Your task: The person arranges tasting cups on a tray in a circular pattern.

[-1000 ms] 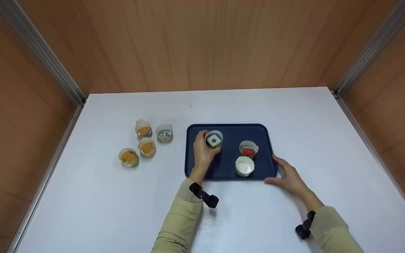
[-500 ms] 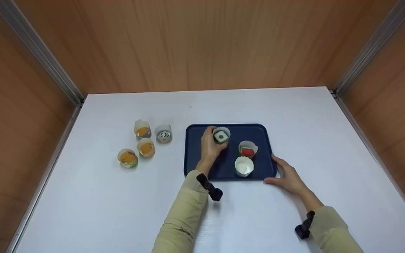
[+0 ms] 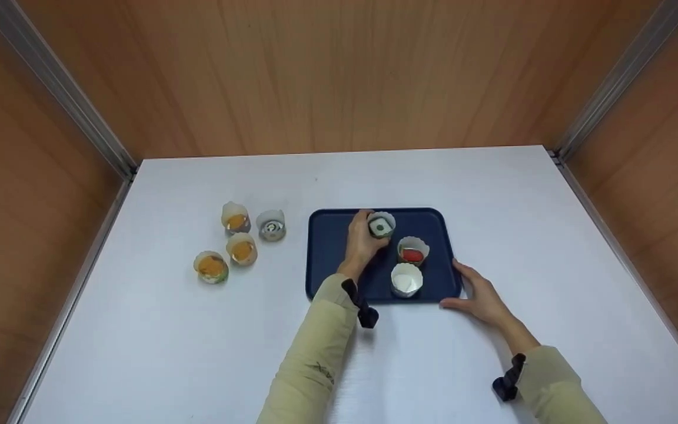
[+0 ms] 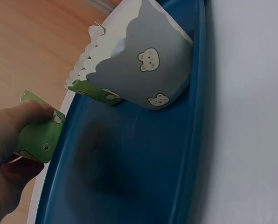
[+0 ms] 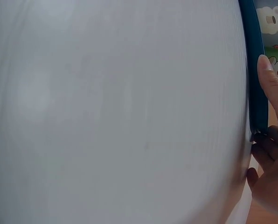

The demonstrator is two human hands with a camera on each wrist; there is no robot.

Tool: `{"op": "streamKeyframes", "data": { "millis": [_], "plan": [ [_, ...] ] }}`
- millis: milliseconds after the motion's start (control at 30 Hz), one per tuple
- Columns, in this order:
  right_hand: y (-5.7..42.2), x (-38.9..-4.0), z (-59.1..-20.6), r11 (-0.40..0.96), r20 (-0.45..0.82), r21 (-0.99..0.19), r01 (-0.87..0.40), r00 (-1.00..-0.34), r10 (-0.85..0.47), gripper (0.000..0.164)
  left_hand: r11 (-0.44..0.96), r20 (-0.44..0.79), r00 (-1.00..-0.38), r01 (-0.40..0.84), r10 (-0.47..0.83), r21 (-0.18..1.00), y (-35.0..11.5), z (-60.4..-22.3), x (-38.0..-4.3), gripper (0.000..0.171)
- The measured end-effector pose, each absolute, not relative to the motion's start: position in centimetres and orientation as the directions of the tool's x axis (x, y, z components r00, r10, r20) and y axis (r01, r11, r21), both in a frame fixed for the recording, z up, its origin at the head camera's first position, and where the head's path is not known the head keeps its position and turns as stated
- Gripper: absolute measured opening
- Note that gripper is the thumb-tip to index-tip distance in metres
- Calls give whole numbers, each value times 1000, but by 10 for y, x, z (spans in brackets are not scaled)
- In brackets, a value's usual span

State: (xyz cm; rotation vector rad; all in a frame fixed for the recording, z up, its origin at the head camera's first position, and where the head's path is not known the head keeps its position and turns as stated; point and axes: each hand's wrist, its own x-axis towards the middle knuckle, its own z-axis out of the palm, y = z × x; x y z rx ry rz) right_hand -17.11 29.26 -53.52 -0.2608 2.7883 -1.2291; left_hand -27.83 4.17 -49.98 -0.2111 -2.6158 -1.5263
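In the head view my left hand (image 3: 364,241) grips a green paper baking cup (image 3: 388,218) above the back middle of the blue tray (image 3: 333,253). A white square piece with a dark green dot (image 3: 381,227) lies in that cup. In the left wrist view the thumb and fingers pinch the green cup (image 4: 38,140) by its side. On the tray stand a paper cup with a red piece (image 3: 412,255) and a grey-blue bear-print cup (image 4: 148,79), white inside. My right hand (image 3: 481,299) holds the tray's front right corner, thumb at the front edge and fingers at the right side.
Left of the tray, several paper cups stand on the white table (image 3: 198,353). Three hold orange pieces, such as the frontmost cup (image 3: 211,267); a grey cup (image 3: 272,225) holds a swirled piece. Wooden panels (image 3: 339,76) enclose the back and sides.
My left hand has carried the green cup to the right and slightly back across the tray, towards the cup with the red piece. The right hand stays at the tray corner.
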Motion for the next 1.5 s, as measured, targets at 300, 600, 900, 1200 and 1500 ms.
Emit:
{"op": "streamKeyframes", "data": {
  "millis": [300, 600, 900, 1200, 1500],
  "plan": [
    [293, -171, -535, 666, 13, -732, -142, -981, -196, 94, 503, 157, -981, 195, 118, 842, 46, -509, -284, 53],
    [291, -171, -534, 674, -6, -729, -121, -983, -183, 94, 521, 140, -979, 196, 145, 831, 50, -517, -286, 54],
    [291, -170, -535, 668, 19, -730, -145, -981, -193, 94, 535, 139, -976, 209, 168, 818, 54, -519, -288, 54],
    [292, -171, -536, 674, 13, -725, -139, -982, -189, 94, 514, 107, -973, 199, 202, 835, 57, -520, -290, 57],
    [292, -171, -536, 667, 16, -732, -139, -982, -186, 94, 541, 119, -971, 216, 208, 813, 52, -520, -289, 59]
  ]
}}
